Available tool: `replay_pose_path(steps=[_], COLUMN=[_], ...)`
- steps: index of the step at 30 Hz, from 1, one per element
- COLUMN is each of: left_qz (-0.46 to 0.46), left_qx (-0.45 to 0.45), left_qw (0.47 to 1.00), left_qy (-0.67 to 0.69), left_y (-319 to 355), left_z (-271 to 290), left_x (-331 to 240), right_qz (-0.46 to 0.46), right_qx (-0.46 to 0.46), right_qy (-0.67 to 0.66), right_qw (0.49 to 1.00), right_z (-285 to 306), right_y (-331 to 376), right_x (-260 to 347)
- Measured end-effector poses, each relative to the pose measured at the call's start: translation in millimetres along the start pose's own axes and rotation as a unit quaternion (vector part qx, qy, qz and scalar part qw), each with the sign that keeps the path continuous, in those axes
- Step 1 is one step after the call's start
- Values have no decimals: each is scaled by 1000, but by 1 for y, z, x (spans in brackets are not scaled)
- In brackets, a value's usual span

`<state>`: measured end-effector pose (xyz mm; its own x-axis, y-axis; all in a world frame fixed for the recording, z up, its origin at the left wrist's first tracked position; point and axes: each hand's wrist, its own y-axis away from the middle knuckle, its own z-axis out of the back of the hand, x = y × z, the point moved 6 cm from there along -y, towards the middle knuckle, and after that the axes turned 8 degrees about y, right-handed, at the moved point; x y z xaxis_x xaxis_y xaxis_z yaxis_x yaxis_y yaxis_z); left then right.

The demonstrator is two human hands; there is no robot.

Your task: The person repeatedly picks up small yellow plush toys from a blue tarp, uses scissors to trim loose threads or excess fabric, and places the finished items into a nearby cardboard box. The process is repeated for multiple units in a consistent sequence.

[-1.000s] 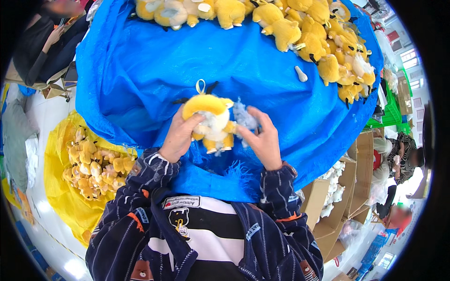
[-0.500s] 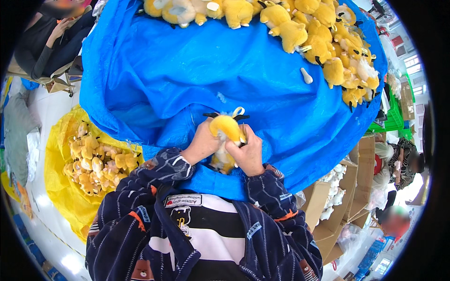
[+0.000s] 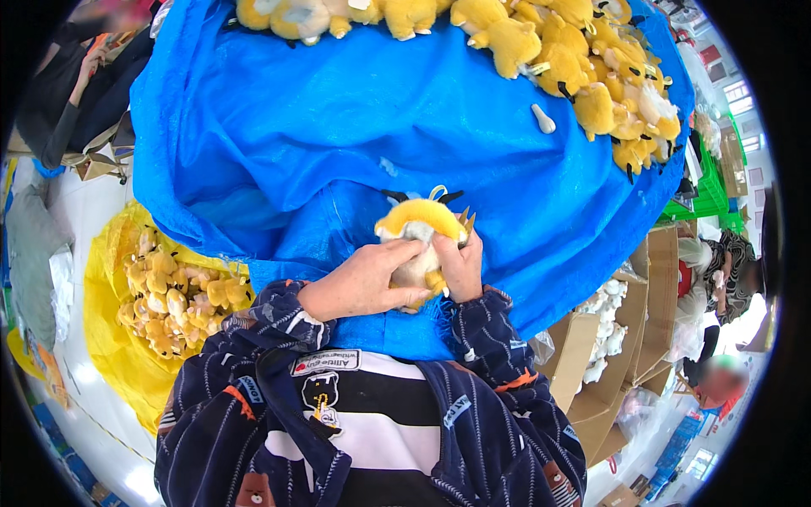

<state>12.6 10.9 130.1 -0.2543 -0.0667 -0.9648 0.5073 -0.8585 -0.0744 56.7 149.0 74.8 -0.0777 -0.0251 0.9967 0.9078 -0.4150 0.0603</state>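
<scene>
Since the earlier frame, the plush toy [image 3: 419, 226] has been shifted a little to the right, and the left hand [image 3: 363, 277] has been turned so that its fingers are laid across the toy's pale front. The toy is held between both hands, above the near part of the blue sheet [image 3: 321, 101]. Its near left side is pinched by the left thumb and fingers, which are set narrow around it; its right side is gripped by the right hand [image 3: 460, 266], with the thumb pressed against the front. The yellow head is left free on the far side of the fingers.

One toy is held, topped by one pale loop and two dark strands. One small white piece [image 3: 543, 120] and one tuft of fluff [image 3: 388, 166] are seen lying on the blue sheet. A far pile of yellow toys [image 3: 566, 63] and a heap of toys [image 3: 173, 291] on one yellow sheet [image 3: 110, 287] at the left are too crowded to be counted.

The toy's lower body is partly hidden by the left hand, and the right fingertips are mostly covered. Narrow golden points beside them are hard to make out. The far pile is cut off at the top edge.
</scene>
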Motion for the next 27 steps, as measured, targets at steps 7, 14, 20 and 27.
replay_pose_path(steps=[7, 14, 20, 27], left_qz=[73, 0, -9, 91], left_qx=[200, -32, -49, 137], left_qw=[977, 998, 995, 986], left_qy=[31, -60, -82, -8], left_y=[6, 4, 5, 6], left_z=[-30, -7, 2, -21], left_x=[38, 10, -4, 30], right_qz=[68, 4, 29, 22], right_qx=[78, 11, 16, 42], right_qy=[102, 7, 18, 20], right_qw=[989, 1000, 999, 999], right_z=[-22, -4, -3, -16], right_y=[25, 3, 2, 18], right_x=[3, -5, 2, -3])
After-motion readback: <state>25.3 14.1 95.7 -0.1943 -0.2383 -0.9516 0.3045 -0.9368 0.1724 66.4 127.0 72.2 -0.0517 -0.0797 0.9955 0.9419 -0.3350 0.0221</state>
